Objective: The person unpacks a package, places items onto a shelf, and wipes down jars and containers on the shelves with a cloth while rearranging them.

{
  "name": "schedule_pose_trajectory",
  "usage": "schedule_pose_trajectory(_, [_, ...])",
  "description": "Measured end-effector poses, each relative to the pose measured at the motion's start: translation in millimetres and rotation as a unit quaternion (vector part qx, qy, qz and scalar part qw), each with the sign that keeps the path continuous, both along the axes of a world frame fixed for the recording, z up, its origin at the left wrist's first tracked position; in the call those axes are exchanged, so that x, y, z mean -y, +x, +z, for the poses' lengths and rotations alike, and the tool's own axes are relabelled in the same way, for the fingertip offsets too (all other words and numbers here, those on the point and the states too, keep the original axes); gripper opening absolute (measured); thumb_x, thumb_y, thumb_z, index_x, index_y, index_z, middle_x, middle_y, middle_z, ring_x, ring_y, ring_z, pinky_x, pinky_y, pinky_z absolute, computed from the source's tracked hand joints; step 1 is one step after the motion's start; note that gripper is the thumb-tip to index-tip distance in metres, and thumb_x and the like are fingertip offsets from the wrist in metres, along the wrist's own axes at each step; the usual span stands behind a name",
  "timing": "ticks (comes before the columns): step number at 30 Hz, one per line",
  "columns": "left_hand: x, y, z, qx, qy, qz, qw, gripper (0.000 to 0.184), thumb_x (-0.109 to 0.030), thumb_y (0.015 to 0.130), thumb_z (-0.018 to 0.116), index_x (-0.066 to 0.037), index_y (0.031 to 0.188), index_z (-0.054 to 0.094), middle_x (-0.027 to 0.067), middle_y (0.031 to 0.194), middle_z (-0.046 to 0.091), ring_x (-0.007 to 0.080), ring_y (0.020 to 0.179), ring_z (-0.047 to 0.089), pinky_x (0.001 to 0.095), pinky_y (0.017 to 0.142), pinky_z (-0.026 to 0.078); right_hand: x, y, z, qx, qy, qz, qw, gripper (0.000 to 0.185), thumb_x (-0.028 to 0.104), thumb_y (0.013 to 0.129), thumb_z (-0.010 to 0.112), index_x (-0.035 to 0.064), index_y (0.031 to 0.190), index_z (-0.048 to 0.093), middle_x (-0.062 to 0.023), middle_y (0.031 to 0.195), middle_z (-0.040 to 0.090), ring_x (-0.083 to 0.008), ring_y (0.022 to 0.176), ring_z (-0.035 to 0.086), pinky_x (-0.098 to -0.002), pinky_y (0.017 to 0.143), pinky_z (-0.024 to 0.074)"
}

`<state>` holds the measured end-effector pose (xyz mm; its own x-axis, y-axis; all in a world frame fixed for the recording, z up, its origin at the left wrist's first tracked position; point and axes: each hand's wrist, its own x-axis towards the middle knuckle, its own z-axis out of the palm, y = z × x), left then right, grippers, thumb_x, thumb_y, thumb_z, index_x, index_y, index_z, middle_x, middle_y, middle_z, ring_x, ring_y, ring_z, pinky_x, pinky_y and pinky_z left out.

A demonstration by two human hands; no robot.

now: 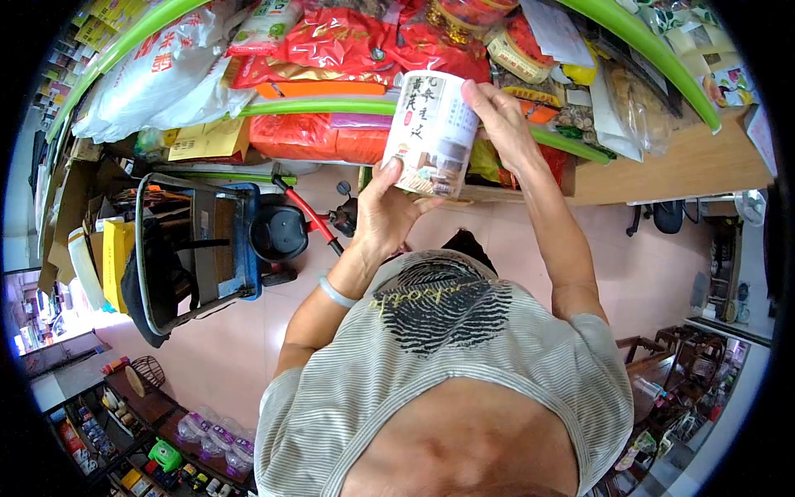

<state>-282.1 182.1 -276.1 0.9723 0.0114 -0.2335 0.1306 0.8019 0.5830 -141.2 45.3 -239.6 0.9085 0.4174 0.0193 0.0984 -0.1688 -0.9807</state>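
Observation:
A white cylindrical canister (431, 132) with dark brush lettering and a picture near its base is held up in front of the shelf. My left hand (387, 207), below a pale bangle on the wrist, grips its lower left side, thumb on the label. My right hand (501, 124) holds the upper right edge, with the thumb and fingers against the side. Behind the canister lie red plastic packages (348, 41) on a shelf with a green edge strip (323, 107). The far side of the canister is hidden.
White plastic sacks (157, 70) lie at the shelf's left. Below stand a blue-framed cart (248, 240) with cardboard and a black seat (278, 232). A wooden counter (671, 170) extends right. Several bottles (219, 439) sit on the lower left shelving.

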Motion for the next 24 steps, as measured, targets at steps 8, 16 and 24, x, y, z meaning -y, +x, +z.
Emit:
schedule_pose_trajectory(8, [-19,0,-7,0.055,-0.213,-0.044,0.974,0.073,-0.061,0.076,0.047,-0.012,0.13,0.039,0.0157,0.123,0.048,0.0375,0.097,0.053,0.0411,0.068,0.047,5,1,18,-0.068,0.089,0.123,0.986,0.067,0.051,0.083,0.055,-0.0014,0.124,0.045,-0.0109,0.109,0.054,-0.0161,0.096,0.053,-0.0344,0.082,0.0467])
schedule_pose_trajectory(16, [-16,-4,-10,0.04,-0.305,-0.11,0.945,0.079,-0.066,0.077,0.042,-0.011,0.132,0.035,0.0182,0.126,0.045,0.0407,0.096,0.053,0.0396,0.068,0.047,-8,-1,-3,-0.106,0.119,0.157,0.975,0.059,0.046,0.078,0.065,0.0003,0.114,0.053,-0.0056,0.098,0.056,-0.0142,0.092,0.052,-0.0304,0.08,0.0453])
schedule_pose_trajectory(24, [-14,-6,11,0.015,-0.267,-0.107,0.958,0.092,-0.074,0.075,0.038,-0.005,0.135,0.026,0.0238,0.126,0.043,0.0481,0.105,0.05,0.0488,0.083,0.047,-14,8,-10,-0.212,0.191,0.092,0.954,0.059,0.05,0.077,0.062,0.0034,0.113,0.055,-0.0061,0.099,0.057,-0.016,0.09,0.056,-0.036,0.078,0.0483])
